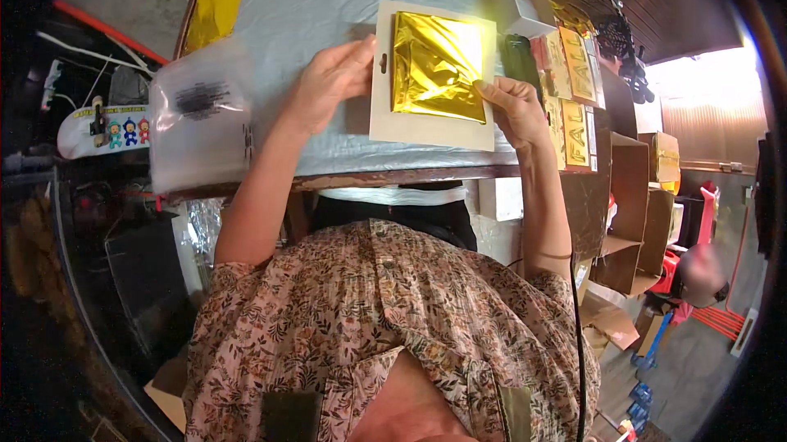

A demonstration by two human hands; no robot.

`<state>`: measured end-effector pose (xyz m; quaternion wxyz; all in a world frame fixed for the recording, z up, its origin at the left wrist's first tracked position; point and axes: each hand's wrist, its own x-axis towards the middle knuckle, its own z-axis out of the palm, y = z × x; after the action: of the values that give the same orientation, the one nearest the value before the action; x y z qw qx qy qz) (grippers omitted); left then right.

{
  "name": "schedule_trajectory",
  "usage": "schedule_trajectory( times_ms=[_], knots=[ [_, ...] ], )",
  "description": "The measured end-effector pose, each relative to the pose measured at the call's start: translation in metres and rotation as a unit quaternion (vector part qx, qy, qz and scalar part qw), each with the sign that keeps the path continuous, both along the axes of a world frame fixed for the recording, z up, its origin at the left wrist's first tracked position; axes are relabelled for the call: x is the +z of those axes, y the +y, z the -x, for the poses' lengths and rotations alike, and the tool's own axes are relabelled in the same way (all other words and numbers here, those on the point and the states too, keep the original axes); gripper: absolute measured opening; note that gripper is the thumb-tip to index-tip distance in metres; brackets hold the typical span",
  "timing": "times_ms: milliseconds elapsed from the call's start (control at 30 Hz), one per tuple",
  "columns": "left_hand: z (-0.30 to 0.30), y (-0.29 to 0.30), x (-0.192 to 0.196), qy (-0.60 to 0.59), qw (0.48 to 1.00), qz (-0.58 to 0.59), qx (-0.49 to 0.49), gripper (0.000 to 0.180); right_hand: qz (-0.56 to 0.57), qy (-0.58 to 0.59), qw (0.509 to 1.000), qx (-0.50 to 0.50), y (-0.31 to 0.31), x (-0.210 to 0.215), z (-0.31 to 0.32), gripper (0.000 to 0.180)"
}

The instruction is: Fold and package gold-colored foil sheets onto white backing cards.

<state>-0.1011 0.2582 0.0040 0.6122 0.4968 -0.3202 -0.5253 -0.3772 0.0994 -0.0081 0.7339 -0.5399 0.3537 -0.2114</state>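
Observation:
A folded gold foil packet (438, 65) lies against a cream backing card (389, 126) with a hanging slot at its left edge. My right hand (515, 110) is closed on the card's right edge, thumb pressed over the foil. At the opposite edge, my left hand (334, 85) has its fingers stretched out, the fingertips right by the card; whether they touch it I cannot tell. Both hands are above the silvery-grey covered table (324, 15). Left of my left forearm lies a stack of clear plastic bags (201, 122) with dark print.
Gold foil (215, 11) runs along the table's far and left edges. On the right stand an open white box (523, 7), a dark green object (518, 61) and printed yellow-orange packages (578, 130). Cardboard boxes (627, 196) are stacked beyond. A skateboard (102, 129) sits at far left.

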Motion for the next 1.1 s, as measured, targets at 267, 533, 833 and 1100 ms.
schedule_trajectory(
  times_ms=[267, 533, 833, 1100],
  knots=[
    [0.064, 0.009, 0.052, 0.029, 0.993, 0.107, -0.038, 0.026, -0.202, -0.196, 0.959, 0.008, 0.008, -0.019, 0.035, 0.030],
    [0.097, 0.014, 0.078, 0.029, 0.986, 0.162, -0.041, 0.025, -0.308, -0.333, 0.891, -0.024, 0.028, -0.013, 0.046, 0.041],
    [0.079, 0.031, 0.049, -0.043, 0.992, 0.117, -0.022, 0.024, -0.010, -0.103, 0.995, 0.001, 0.033, 0.032, 0.056, 0.013],
    [0.073, 0.043, 0.010, -0.049, 0.998, 0.018, -0.034, 0.017, 0.099, 0.015, 0.995, -0.030, 0.057, 0.027, 0.062, 0.014]
  ],
)
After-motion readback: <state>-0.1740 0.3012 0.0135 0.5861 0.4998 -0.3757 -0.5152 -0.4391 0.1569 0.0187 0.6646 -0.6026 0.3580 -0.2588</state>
